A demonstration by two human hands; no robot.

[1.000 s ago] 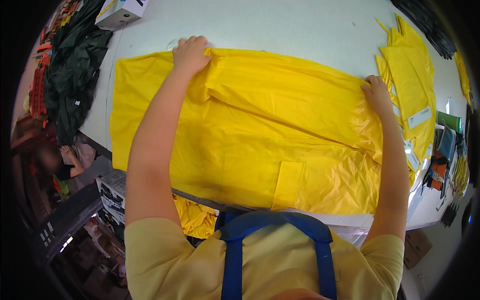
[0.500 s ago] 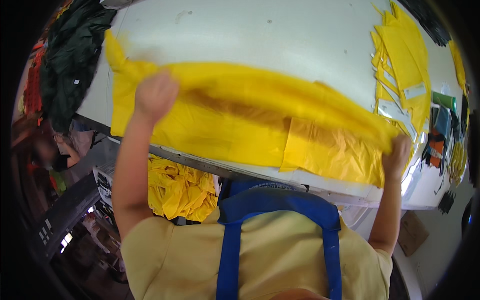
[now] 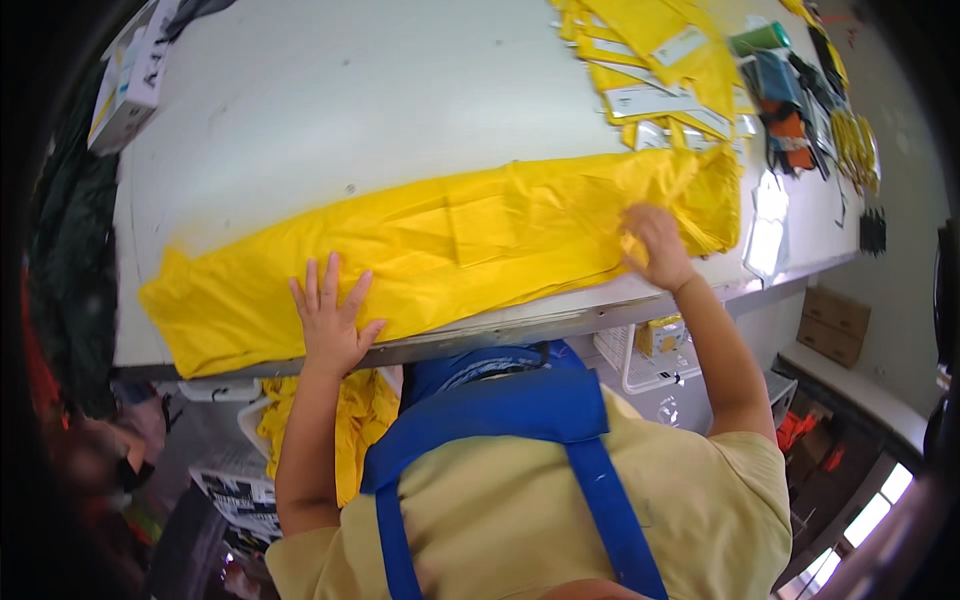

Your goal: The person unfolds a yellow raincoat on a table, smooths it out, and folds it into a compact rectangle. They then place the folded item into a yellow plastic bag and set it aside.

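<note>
A long folded strip of yellow sheet material, perhaps a garment (image 3: 470, 225), lies along the table's near edge. My left hand (image 3: 338, 315) rests flat on its lower left part, fingers spread. Over the right part is my right hand (image 3: 657, 245), fingers bent and thumb apart, touching or just above the material. That hand is slightly blurred, and no grip on the material shows. Creases bunch up at the strip's right end, beyond my right hand.
Flat yellow packs with white labels (image 3: 640, 100) lie at the far right of the white table (image 3: 300, 110). A box (image 3: 130, 85) sits far left, a green roll (image 3: 760, 38) far right. Yellow material (image 3: 340, 420) fills a bin below. Another person (image 3: 120, 450) is at lower left.
Both hands were raised, holding up the yellow material's upper edge. Now it lies folded over into a narrower strip, with both hands on or near it. My view has shifted right.
</note>
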